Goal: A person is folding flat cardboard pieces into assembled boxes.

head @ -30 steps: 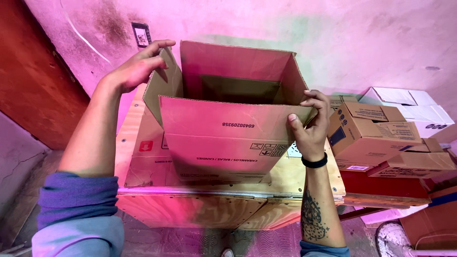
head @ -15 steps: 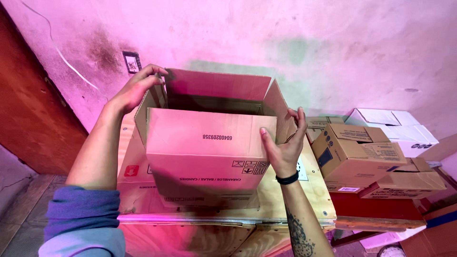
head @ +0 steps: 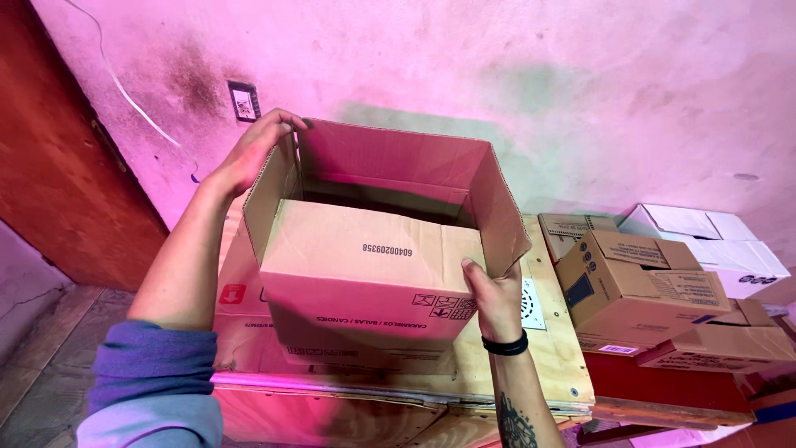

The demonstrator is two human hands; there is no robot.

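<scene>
Brown corrugated cardboard box (head: 373,274), open-topped: we are gripping it, left hand (head: 253,153) closed over the far flap, right hand (head: 495,300) clasping the near corner; seemingly light, stiff.

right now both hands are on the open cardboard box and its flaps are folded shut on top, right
Not quite. In the head view the left hand and right hand do hold the cardboard box, but its flaps stand up and open, not folded shut; the inside shows.

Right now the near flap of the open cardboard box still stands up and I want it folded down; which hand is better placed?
Probably the right hand: it grips the cardboard box beside its near flap. The left hand is at the far corner.
</scene>
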